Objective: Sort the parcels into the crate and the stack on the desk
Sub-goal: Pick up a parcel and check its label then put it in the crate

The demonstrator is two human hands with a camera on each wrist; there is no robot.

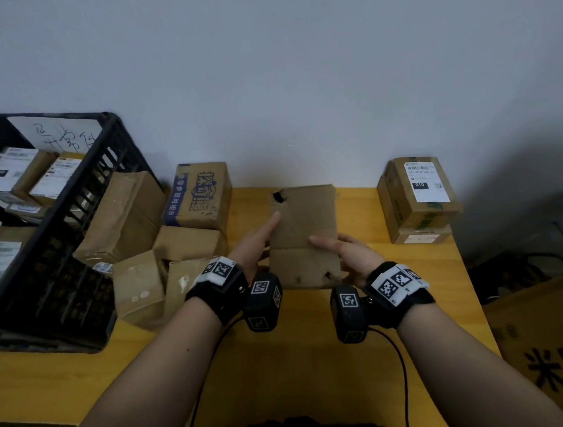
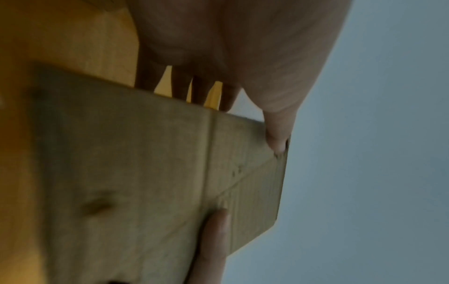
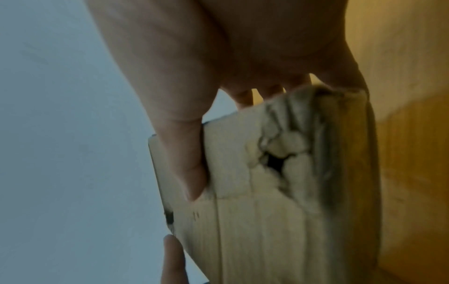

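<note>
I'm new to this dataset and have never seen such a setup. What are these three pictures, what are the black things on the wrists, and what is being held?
No machine here: a person works with bare hands, wearing cameras. The big picture comes from a camera on the head, looking down at a yellow desk. The black bands with checkered tags carry the wrist cameras; the other two pictures come from those, looking along each palm.

Both hands hold one flat brown parcel with torn holes: the left hand grips its left edge, the right hand its right edge, thumbs on top.

On the desk, a black crate at the left already holds labelled parcels, a loose pile of boxes lies beside it, and a small stack stands at the far right.
</note>
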